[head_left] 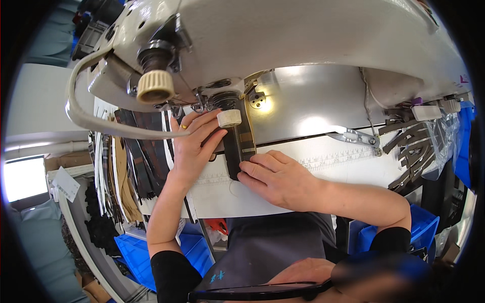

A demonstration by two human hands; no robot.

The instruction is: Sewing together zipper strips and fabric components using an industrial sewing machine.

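Under the head of a pale sewing machine (283, 30) lies a dark fabric strip (233, 164) with brown patches and a ribbed line along it. My left hand (194, 144) rests at its left side, fingers stretched out toward the needle area and thumb apart; the fingertips are partly hidden by the machine's parts and a white knob (229, 117). At the strip's near end my right hand (288, 179) has closed, with thumb and fingertips on the right edge. A loose thread hangs from that end.
Several dark and tan strips (144, 156) hang over the table's left side. Thread snips (353, 136) lie right of my hands, beside a pile of short brown strips (411, 151). A printed ruler (323, 162) runs along the white tabletop. Blue bins (136, 257) stand below.
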